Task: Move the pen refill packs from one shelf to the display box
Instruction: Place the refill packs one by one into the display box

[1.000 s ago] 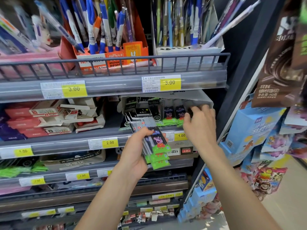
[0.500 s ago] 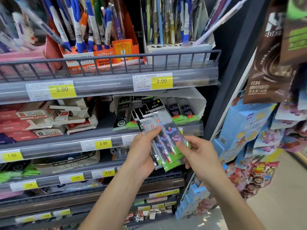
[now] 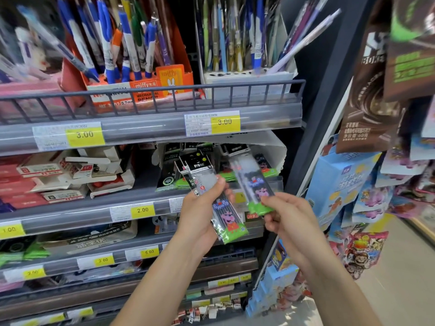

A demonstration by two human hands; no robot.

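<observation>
My left hand grips a fanned stack of pen refill packs, clear sleeves with black headers, a cartoon pig and green bottoms. My right hand pinches the green bottom of a single refill pack, held upright just right of the stack and apart from it. Behind both hands, on the second shelf, stands the white display box with more refill packs leaning inside it.
Pen holders fill the railed top shelf. Red and white small boxes lie left of the display box. Lower shelves carry price tags. Snack bags and blue cartons hang on the right past a dark upright post.
My right hand came back from the display box to the stack and has pulled one pack off it, lifting it to the right. The stack in my left hand has stayed put.
</observation>
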